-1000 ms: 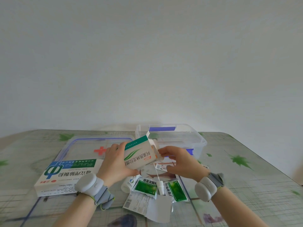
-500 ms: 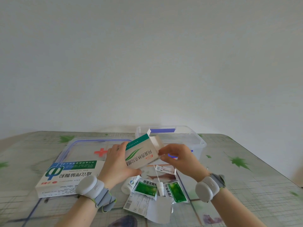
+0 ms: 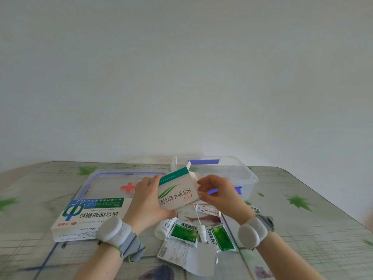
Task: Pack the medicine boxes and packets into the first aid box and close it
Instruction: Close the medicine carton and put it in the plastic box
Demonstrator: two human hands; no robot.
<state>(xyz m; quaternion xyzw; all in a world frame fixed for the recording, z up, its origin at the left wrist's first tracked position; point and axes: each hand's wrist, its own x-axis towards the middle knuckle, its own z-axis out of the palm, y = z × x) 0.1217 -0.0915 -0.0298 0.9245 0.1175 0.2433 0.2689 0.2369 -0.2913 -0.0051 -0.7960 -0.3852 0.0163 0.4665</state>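
While packing has barely begun, left hand [image 3: 148, 201] grips a small medicine box [image 3: 176, 191]; right hand [image 3: 218, 194] fingers pinch its open flap.
First aid box [image 3: 245, 175] at 1 o'clock looks empty, lid [image 3: 105, 178] off; large box [image 3: 90, 217], green packets [image 3: 184, 232] unpacked.

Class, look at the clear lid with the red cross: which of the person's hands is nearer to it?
Left. The left hand overlaps the lid beside its red cross; the right hand is farther right, beyond the held medicine box.

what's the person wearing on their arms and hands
Both forearms are bare, with no sleeves and no gloves. The left hand and the right hand each have a rounded pale grey device strapped at the wrist on a darker grey fabric band with thin yellow-green trim. No cables show.
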